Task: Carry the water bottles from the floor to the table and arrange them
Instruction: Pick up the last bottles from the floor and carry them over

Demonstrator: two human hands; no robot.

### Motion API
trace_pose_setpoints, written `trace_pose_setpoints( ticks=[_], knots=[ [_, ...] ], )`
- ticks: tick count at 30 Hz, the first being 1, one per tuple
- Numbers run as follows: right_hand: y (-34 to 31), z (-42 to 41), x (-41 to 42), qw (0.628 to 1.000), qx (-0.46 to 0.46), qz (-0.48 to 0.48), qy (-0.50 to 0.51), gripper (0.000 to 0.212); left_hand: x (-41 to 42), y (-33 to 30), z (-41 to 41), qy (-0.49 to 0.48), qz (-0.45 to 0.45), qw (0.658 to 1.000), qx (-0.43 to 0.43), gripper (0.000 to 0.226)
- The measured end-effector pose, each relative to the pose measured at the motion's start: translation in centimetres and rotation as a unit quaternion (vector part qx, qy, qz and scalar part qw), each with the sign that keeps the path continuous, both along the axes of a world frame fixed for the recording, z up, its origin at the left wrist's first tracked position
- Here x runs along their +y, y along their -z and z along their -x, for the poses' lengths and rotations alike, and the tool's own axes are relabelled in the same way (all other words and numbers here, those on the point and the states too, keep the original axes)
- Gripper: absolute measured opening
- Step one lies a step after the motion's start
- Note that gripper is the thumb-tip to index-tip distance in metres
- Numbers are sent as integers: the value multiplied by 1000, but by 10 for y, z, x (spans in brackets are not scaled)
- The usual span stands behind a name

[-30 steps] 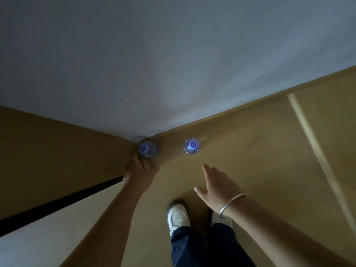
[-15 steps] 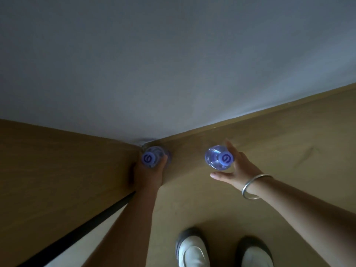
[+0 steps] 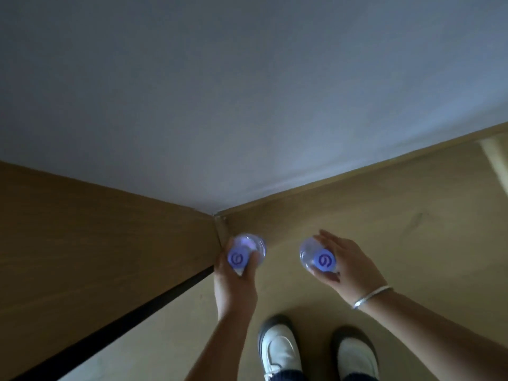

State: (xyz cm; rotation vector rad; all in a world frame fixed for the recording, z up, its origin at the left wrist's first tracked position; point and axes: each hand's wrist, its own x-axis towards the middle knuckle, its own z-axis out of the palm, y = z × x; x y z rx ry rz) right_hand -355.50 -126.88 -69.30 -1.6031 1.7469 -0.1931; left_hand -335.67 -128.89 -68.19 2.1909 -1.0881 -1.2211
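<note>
wall [image 3: 247,92]: plain pale grey-white, fills the upper half of the view; dimly lit, a little brighter toward the right.
baseboard [image 3: 357,171]: narrow tan strip along the foot of the wall, rising toward the right edge.
floor [image 3: 412,229]: smooth tan surface, near and right; a faint dark smudge lies on it at the right.
wooden panel [image 3: 96,257]: brown wood-grain face on the left, meeting the wall and floor at the far corner.
black strip [image 3: 123,323]: dark band along the panel's lower edge, running diagonally to the near left.
pale strip [image 3: 497,160]: light band across the floor at the far right edge.
light: dim, cool, no strong shadows.
</note>
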Motion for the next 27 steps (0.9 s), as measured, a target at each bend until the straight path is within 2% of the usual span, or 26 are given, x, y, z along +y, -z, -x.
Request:
trace_pose_setpoints(
  ticks=[2, 6, 9, 16, 22, 27],
  knots=[
    [-42, -5, 14, 999, -2, 30, -25, 62, 18, -38, 0, 3, -13, 1000, -1, 42],
    [-139, -22, 24, 993, -52, 71, -78, 52, 48, -124, -2, 7, -7, 1000, 20, 58],
    [-213, -43, 31, 991, -82, 72, -79, 53, 71, -196, -6, -4, 5, 999, 32, 52],
    [-372, -89, 38, 971, -100, 151, -154, 48, 118, -356, -42, -128, 81, 988, 26, 44],
    [-482, -144, 59, 932, -159, 223, -237, 43, 164, -460, -94, -210, 168, 963, 29, 32],
    [-558, -221, 88, 894, -217, 252, -300, 34, 209, -522, -144, -265, 232, 936, 19, 21]
  ],
)
